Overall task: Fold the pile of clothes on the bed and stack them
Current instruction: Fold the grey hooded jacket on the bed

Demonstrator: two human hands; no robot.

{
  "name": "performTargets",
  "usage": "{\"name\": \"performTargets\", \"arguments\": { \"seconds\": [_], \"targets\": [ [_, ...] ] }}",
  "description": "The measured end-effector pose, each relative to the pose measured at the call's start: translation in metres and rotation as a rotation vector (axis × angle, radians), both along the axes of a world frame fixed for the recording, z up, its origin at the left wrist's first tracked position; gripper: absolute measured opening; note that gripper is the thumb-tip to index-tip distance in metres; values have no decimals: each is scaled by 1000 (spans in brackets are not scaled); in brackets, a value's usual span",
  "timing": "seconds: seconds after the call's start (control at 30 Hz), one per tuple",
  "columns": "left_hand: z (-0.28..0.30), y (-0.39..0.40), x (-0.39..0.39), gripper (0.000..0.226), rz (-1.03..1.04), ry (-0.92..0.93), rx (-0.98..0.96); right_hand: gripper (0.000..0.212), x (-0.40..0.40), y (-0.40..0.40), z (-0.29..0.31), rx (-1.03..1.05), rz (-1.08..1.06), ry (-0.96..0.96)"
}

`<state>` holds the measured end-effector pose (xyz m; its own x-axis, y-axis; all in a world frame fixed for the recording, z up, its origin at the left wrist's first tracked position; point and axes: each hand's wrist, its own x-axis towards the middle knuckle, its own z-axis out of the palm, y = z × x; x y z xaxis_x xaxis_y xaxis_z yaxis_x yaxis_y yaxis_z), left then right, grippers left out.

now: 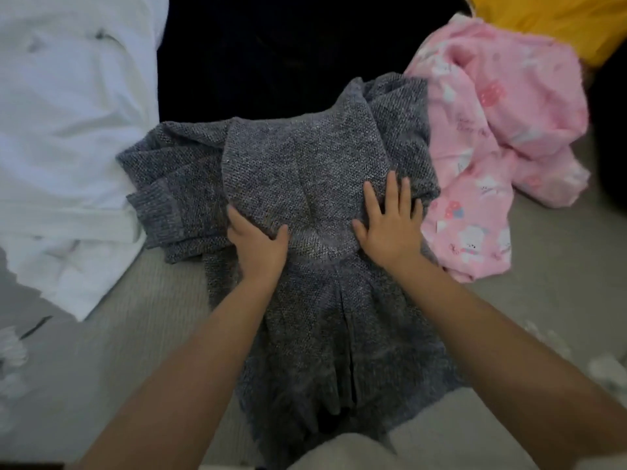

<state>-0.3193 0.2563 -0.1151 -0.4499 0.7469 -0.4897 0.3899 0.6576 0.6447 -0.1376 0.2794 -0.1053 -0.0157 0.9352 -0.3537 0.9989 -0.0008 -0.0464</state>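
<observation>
Your left hand [258,247] grips a folded edge of the gray sweater [305,184], thumb on top and fingers tucked under the knit, while your right hand [390,225] lies flat on it, fingers spread and pressing the cloth down. The sweater sits mid-bed, directly in front of you, its body running toward your lap and one ribbed sleeve [163,212] bunched out to the left. Just right of it, touching its edge, a pink printed garment [492,137] lies crumpled and unfolded. To the left, a white garment [68,130] spreads across the pale bedsheet [135,334]; a dark item [271,56] lies at the far side and a yellow one [559,18] at the far right corner.

The risk from here looks plain: the knit is thick and loose, so pulling the gripped fold across while the right palm lifts could let the layers slide and bunch. The stray sleeve could also be trapped crooked inside the fold, and the sweater's right edge may drag the pink garment along.
</observation>
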Motion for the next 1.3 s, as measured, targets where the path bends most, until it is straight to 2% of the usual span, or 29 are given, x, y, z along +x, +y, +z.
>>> {"name": "performTargets", "arguments": {
  "seconds": [0.07, 0.1, 0.17, 0.2, 0.27, 0.37, 0.4, 0.47, 0.5, 0.57, 0.63, 0.73, 0.8, 0.87, 0.97, 1.03, 1.1, 1.17, 1.27, 1.3],
  "targets": [
    [-10, -17, 0, 85, -420, 438, 38, 68, 6, -1, -6, -43, 34, -76],
    [-16, -23, -3, 77, -625, 592, 66, 69, 10, 0, -7, -61, 47, -101],
    [-30, -33, -12, 63, -905, 746, -19, 69, 18, 1, -6, -91, 88, -125],
    [-37, -37, -15, 61, -978, 760, -108, 68, 22, 0, -5, -89, 111, -106],
    [-44, -48, -18, 61, -989, 668, -182, 64, 31, -7, 1, -24, 141, 23],
    [-41, -86, -14, 60, -817, 513, 18, 57, 58, -42, 6, 113, 135, 209],
    [-38, -105, -13, 60, -732, 484, 60, 55, 70, -60, 4, 109, 90, 229],
    [-35, -151, -9, 63, -630, 465, 18, 57, 98, -99, -2, 17, -45, 220],
    [-34, -176, -7, 67, -649, 469, -37, 59, 111, -119, -5, -49, -99, 202],
    [-34, -225, 1, 78, -837, 484, -134, 64, 126, -159, -6, -149, -94, 159],
    [-36, -267, 11, 89, -1028, 484, -245, 68, 125, -193, -8, -180, 120, 154],
    [-38, -297, 15, 93, -967, 464, -350, 78, 102, -225, -20, -313, 529, 109],
    [-37, -299, 14, 83, -947, 479, -266, 78, 85, -232, -35, -397, 622, 22],
    [-37, -295, 14, 56, -905, 538, -129, 75, 68, -229, -46, -403, 651, -58],
    [-35, -278, 7, 25, -890, 501, -109, 69, 52, -210, -48, -338, 665, -67],
    [-31, -277, 0, 24, -1028, 425, 22, 53, 53, -196, -34, -246, 738, -13],
    [-14, -283, -6, 33, -1224, 452, 132, 37, 65, -191, -12, -124, 831, 112],
    [-7, -300, -13, 37, -1334, 486, 198, 36, 88, -204, 11, -60, 918, 139],
    [0, -334, -19, 23, -1418, 533, 190, 29, 117, -241, 28, -52, 926, 131],
    [2, -343, -17, 22, -1441, 556, 157, 34, 122, -254, 26, -88, 912, 109]
  ]
}}
